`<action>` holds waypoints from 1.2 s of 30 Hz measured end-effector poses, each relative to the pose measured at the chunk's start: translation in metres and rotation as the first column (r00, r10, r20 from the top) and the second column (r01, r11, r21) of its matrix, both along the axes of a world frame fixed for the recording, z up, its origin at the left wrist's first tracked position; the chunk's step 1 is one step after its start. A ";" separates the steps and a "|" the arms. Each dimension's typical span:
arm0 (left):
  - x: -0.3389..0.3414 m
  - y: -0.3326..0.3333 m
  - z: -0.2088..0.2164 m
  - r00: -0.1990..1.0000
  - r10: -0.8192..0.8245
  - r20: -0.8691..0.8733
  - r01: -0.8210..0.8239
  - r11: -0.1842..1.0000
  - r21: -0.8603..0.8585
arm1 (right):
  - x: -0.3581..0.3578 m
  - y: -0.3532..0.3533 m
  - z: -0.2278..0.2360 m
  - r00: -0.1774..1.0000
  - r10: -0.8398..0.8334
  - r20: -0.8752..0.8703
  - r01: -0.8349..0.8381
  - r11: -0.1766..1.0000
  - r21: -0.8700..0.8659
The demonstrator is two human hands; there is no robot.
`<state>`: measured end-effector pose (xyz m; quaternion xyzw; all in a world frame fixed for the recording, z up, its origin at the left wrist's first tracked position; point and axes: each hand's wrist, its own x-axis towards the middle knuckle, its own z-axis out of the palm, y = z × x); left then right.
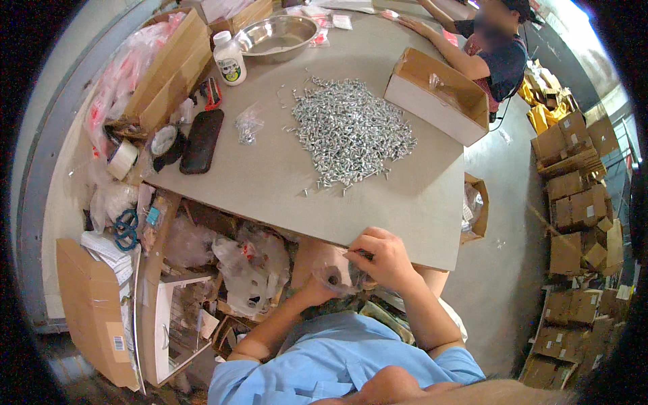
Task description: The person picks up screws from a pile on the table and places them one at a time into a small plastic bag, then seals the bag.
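One bag (345, 277) sits between right hand (385, 258), fingers pinching it, and left hand (320, 291), grip unclear; screws (351, 131) lie beyond the fingers.

Front tabletop (405, 209) open; screw pile (354, 128) blocks centre

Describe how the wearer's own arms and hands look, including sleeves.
The left hand and right hand show no gloves. The forearms are bare, with no watch, bracelet or cable visible. The short sleeves are light blue, like the shirt.
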<state>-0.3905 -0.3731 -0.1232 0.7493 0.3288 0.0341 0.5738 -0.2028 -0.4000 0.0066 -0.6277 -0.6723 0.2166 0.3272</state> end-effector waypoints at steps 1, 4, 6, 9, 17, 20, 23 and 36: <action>-0.008 0.002 -0.007 0.999 0.024 0.030 -0.029 0.985 0.170 | -0.006 0.000 -0.001 1.000 0.012 0.027 -0.013 0.999 0.038; -0.034 0.021 -0.005 0.997 0.055 0.049 -0.067 0.955 0.289 | -0.018 -0.005 0.003 0.986 0.124 0.111 -0.133 0.988 0.079; -0.042 0.043 0.062 0.999 0.033 -0.043 -0.040 0.986 -0.164 | -0.028 -0.010 0.002 0.963 0.216 0.163 -0.233 0.969 0.088; -0.061 0.051 0.080 0.953 -0.271 0.133 0.289 0.946 -0.147 | -0.053 -0.012 0.021 0.924 0.353 0.147 -0.375 0.909 0.180; -0.043 0.037 0.126 0.864 0.100 0.493 0.062 0.952 -0.301 | -0.045 -0.007 0.037 0.918 0.396 0.013 -0.391 0.900 0.191; -0.031 0.032 0.127 0.785 0.221 0.579 -0.104 0.968 -0.230 | -0.040 -0.007 0.040 0.949 0.305 -0.075 -0.282 0.932 0.227; -0.025 0.036 0.129 0.771 0.133 0.623 -0.220 0.974 0.064 | -0.032 -0.011 0.035 0.970 0.234 -0.065 -0.219 0.958 0.184; -0.017 0.036 0.126 0.807 0.096 0.582 -0.260 0.944 0.205 | -0.027 -0.006 0.036 0.953 0.230 -0.197 -0.230 0.973 0.024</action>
